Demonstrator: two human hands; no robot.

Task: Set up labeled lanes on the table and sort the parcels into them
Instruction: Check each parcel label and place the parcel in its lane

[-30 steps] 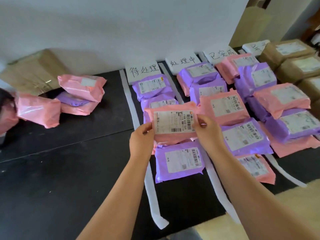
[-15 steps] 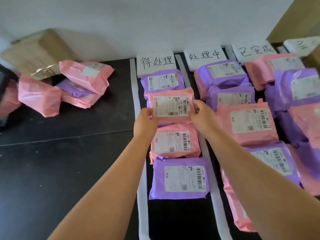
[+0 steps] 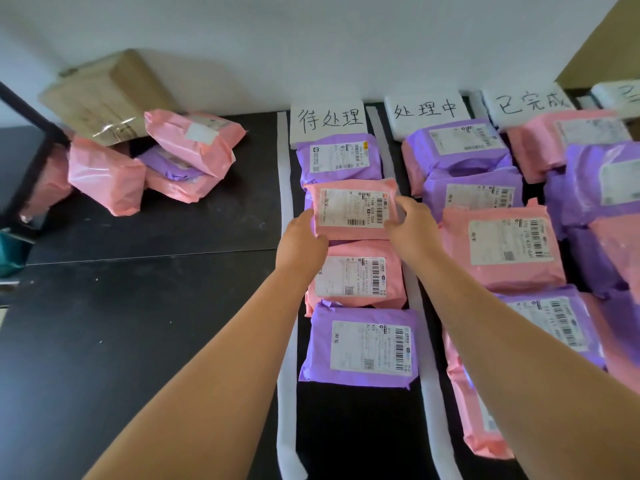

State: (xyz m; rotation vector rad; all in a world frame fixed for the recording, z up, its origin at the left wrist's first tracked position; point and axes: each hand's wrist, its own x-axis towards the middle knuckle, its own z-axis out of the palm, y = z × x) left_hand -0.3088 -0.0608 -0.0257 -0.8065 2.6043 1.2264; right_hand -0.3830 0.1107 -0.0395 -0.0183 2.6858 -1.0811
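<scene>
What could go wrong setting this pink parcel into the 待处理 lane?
1. The pink parcel, pinched by left hand and right hand, covers a purple parcel, hiding its label; the stack may slide.
2. Its right edge nears the white divider strip; it could nudge it or straddle lanes.

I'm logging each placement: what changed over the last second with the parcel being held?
The pink parcel, held at its sides by the left hand and right hand, went away from the person, up its lane toward the 待处理 label. Both hands kept their grip. The unsorted pile stayed put.
</scene>
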